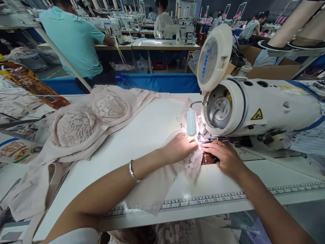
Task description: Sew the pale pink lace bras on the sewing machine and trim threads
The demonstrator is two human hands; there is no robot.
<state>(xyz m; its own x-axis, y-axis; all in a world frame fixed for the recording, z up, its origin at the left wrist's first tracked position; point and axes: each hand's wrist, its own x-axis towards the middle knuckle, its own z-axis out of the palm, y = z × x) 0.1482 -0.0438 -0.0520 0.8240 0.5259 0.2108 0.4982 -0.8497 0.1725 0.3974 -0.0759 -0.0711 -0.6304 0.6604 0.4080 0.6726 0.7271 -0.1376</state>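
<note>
Pale pink lace fabric lies under the needle area of a white sewing machine, with a sheer part spreading toward the table's front edge. My left hand, below a silver bangle, is closed on the lace just left of the needle, fingertips bunched together. My right hand rests to the right of the needle, its fingers stretched out toward the lace edge over a reddish-brown plate. A small bright lamp hangs over the fingertips. Glare and the hands hide the needle and presser foot.
Joined pale pink lace bras lie along the table's left side. A brown snack packet is behind them. A printed ruler strip runs along the front edge. Thread cones stand at upper right. A person in a turquoise shirt sits ahead.
</note>
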